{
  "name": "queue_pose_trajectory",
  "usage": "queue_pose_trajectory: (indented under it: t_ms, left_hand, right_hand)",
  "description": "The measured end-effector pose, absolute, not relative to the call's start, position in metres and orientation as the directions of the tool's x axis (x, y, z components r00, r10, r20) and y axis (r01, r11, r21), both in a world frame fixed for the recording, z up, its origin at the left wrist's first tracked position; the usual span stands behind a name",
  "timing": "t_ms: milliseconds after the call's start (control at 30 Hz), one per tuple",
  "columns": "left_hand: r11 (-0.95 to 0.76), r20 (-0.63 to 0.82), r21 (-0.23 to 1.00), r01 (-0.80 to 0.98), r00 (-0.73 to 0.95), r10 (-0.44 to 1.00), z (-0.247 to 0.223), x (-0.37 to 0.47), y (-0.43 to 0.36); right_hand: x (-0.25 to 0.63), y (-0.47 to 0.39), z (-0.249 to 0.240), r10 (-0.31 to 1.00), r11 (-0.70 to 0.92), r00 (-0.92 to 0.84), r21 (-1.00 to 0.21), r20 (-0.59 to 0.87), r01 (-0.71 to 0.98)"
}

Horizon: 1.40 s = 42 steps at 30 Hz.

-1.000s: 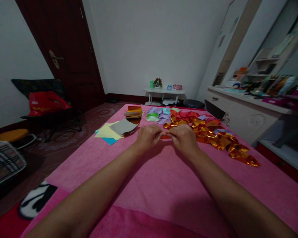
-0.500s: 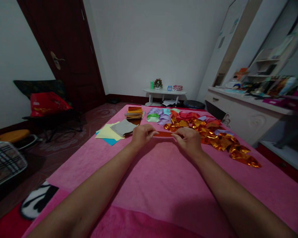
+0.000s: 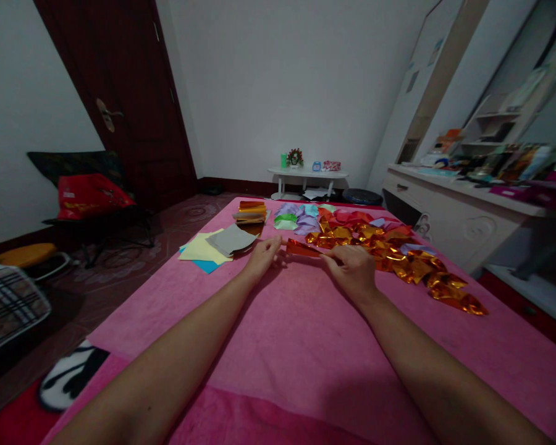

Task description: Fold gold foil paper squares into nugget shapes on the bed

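The right hand [image 3: 353, 270] pinched the orange strip's [image 3: 303, 248] three-o'clock end; the left hand [image 3: 264, 257], fingers parted, hovered beside its nine-o'clock end; gold foil [image 3: 414, 270] lay toward three o'clock

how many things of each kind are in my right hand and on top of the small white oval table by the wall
shiny orange foil strip in the right hand: 1
light green cylindrical cup: 1
round leafy plant with red dots: 1
blue rounded clock-like item: 1
red and white patterned box: 1
total: 5
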<state>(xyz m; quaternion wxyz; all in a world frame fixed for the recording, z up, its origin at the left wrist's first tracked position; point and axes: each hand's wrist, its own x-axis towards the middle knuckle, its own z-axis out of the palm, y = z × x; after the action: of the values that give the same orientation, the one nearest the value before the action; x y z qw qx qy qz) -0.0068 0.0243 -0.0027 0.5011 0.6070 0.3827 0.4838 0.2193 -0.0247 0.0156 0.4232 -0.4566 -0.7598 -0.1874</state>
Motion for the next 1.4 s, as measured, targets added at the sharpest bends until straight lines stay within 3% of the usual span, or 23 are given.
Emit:
queue_pose_trajectory:
  t_ms: [100, 300, 567, 1400]
  left_hand:
    - [-0.156, 0.178, 0.983, -0.094, 0.325, 0.929, -0.002, -0.003, 0.019]
    - [-0.213, 0.221, 0.975, -0.062, 0.355, 0.908, 0.002, 0.0, 0.013]
    - [-0.208, 0.201, 0.978, -0.011, 0.309, 0.93, -0.005, -0.001, 0.02]
    - [-0.184, 0.188, 0.982, -0.043, 0.318, 0.929, -0.005, -0.001, 0.017]
  right_hand:
    - [0.219, -0.025, 0.014, 0.525, 0.527, -0.278, -0.051, 0.805, 0.848]
    - [0.217, -0.027, 0.011, 0.534, 0.558, -0.304, -0.059, 0.789, 0.828]
    - [0.214, -0.026, 0.011, 0.56, 0.546, -0.114, -0.262, 0.821, 0.796]
    - [0.205, -0.026, 0.004, 0.553, 0.665, -0.27, -0.222, 0.788, 0.713]
